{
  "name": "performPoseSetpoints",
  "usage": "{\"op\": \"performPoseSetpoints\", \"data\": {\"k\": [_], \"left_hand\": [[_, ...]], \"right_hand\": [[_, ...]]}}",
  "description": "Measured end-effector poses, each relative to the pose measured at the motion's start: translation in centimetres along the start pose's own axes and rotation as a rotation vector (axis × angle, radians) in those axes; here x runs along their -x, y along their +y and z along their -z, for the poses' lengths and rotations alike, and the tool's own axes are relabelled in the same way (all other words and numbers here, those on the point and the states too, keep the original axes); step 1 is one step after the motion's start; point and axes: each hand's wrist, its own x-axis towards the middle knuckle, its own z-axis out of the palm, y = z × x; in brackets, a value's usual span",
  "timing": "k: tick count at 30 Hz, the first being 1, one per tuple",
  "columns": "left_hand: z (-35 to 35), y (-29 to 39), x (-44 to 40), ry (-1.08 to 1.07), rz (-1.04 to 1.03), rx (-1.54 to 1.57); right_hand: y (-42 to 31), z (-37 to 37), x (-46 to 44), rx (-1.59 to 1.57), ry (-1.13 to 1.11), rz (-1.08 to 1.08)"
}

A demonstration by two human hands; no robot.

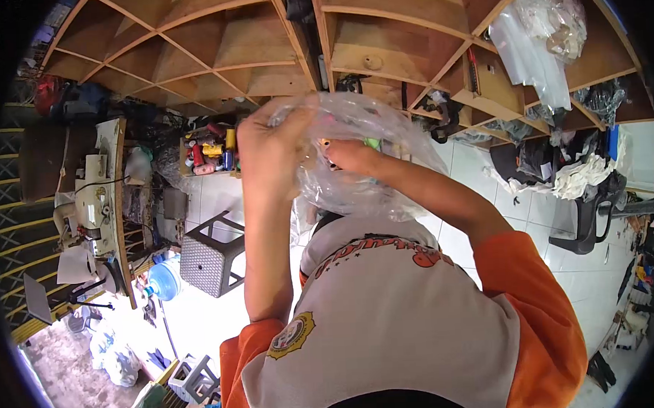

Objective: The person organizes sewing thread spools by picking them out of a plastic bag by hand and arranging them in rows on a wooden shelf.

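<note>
A large clear plastic bag (382, 121) hangs open in front of my chest. My left hand (284, 133) is raised at its left edge, with the fingers closed on the plastic at the top. My right hand (350, 158) reaches across from the right and lies within the bag's folds, its fingers curled. Close to those fingers is a small orange and dark spot, too small to name. The fingertips of my right hand are partly covered by plastic.
Wooden shelving (400, 37) spans the top, with plastic bags (532, 49) at right. A grey stool (207, 262) and blue water bottle (164, 280) stand left, near a sewing machine (93, 203). A black chair (583, 225) is at right. Thread spools (211, 151) fill a box.
</note>
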Motion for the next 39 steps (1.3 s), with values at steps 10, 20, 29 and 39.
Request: {"op": "performPoseSetpoints", "data": {"k": [10,20,29,39], "left_hand": [[0.2,-1.3,-2.9,-0.087,-0.023,0.050],[-2.0,-2.6,-4.8,-0.044,-0.113,-0.003],[-0.9,-5.1,-7.0,-0.033,-0.181,0.032],[1.1,-5.3,-8.4,0.065,0.047,0.073]], "right_hand": [[-8.9,13.0,6.7,-1.079,-0.194,-0.352],[-10.8,21.6,9.9,-1.846,-0.103,-0.011],[-3.3,27.3,2.8,-1.650,0.513,-0.071],[7.6,35.8,-12.1,-1.257,0.763,-0.109]]}}
